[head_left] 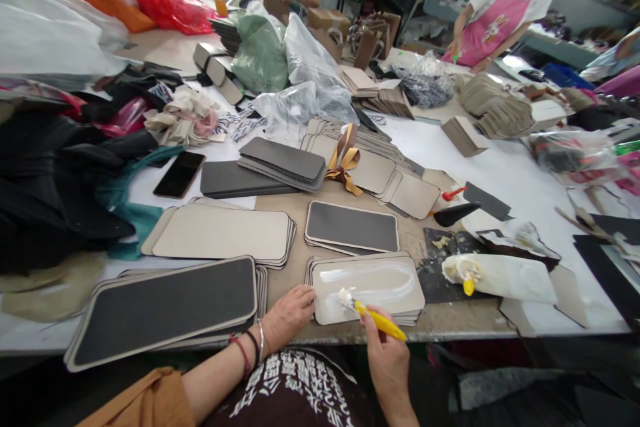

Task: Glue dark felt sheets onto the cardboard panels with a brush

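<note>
My right hand [386,363] is closed round a yellow-handled glue brush [379,321]; its white bristles rest on the left end of a rounded cardboard panel [395,300] that tops a small stack. A wet white glue streak curves across that panel. My left hand [290,314] lies with curled fingers against the stack's left edge, holding it down. Bracelets circle the left wrist.
A larger dark-faced panel stack [165,310] lies left, a tan stack [220,233] behind it, a grey panel [352,227] ahead. A white glue bottle [500,275] lies right. A phone [179,174], plastic bags and black fabric crowd the left. Two other people stand at the far side.
</note>
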A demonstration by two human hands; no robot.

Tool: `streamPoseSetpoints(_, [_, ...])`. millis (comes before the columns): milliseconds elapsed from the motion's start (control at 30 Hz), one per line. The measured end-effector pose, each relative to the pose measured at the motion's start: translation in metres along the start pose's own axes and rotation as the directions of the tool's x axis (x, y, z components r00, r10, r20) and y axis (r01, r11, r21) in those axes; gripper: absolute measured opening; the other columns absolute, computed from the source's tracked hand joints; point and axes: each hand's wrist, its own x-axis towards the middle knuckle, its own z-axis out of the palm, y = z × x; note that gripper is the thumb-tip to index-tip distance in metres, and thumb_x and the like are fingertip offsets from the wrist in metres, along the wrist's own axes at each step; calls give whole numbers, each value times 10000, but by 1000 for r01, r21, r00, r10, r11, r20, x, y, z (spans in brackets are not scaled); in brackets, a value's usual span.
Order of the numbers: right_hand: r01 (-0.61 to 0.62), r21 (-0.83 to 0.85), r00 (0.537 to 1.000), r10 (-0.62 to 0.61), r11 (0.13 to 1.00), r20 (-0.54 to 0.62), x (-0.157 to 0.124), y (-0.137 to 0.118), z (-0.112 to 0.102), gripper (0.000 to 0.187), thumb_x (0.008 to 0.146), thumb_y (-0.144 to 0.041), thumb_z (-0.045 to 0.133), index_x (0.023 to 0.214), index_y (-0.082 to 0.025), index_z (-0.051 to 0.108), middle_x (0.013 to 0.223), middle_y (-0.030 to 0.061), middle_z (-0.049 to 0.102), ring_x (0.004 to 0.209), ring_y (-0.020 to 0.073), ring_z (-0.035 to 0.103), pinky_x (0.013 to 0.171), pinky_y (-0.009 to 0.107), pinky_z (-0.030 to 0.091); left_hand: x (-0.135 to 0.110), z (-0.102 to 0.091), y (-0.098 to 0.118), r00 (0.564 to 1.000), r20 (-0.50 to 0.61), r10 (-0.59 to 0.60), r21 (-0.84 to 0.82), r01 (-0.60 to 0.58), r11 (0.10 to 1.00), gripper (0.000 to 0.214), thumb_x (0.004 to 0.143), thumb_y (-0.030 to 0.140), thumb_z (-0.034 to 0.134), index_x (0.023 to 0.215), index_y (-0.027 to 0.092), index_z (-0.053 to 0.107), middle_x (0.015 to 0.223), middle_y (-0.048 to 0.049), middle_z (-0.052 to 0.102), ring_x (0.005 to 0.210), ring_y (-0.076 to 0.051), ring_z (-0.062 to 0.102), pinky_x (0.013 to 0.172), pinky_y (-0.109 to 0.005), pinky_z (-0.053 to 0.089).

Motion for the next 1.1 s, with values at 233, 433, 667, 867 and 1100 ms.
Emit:
streamPoseSetpoints(233, [37, 13, 997, -36, 999, -63, 16, -3, 8, 394, 783, -523, 533, 893, -160, 639, 899, 111, 665, 851, 258, 623, 791, 396, 495, -1, 0, 2, 1000, 15, -25, -9, 25, 1000, 227, 758, 223, 659, 953, 131, 589, 1038, -96, 594, 1069, -227, 526, 976, -399, 453])
streamPoseSetpoints(433, [136, 89, 986, -144, 987, 83, 22, -18, 28, 279, 835, -409, 509, 905, -173, 640, 872, 79, 669, 782, 200, 634, 725, 314, 516, 3, 5, 7, 999, 12, -35, 7, 35, 999, 124, 751, 195, 656, 842, 127, 604, 946, -95, 596, 1011, -237, 539, 907, -401, 493])
streamPoseSetpoints(667, [57, -105, 980, -76, 993, -187, 85, 24, -26, 451, 779, -544, 454, 885, -138, 621, 841, 124, 669, 803, 254, 629, 762, 377, 479, 3, 10, 5, 1000, 23, -19, 13, 19, 1000, 125, 748, 177, 660, 850, 136, 601, 952, -88, 595, 1009, -227, 545, 926, -409, 484])
streamPoseSetpoints(867, [-16, -225, 942, -61, 974, -331, 97, 52, -98, 546, 714, -658, 457, 838, -154, 627, 836, 145, 657, 832, 298, 607, 782, 439, 458, 1, 8, 6, 998, 49, -28, 28, 26, 999, 167, 744, 184, 668, 889, 140, 598, 997, -90, 598, 1036, -237, 554, 950, -424, 479])
streamPoseSetpoints(1100, [285, -211, 950, -305, 935, -67, 22, 21, -43, 349, 863, -485, 447, 889, -198, 643, 863, 93, 671, 852, 229, 622, 791, 369, 502, 1, 6, 5, 999, 31, -14, 33, 13, 999, 95, 791, 200, 613, 873, 155, 594, 1011, -82, 601, 1045, -231, 561, 951, -421, 489])
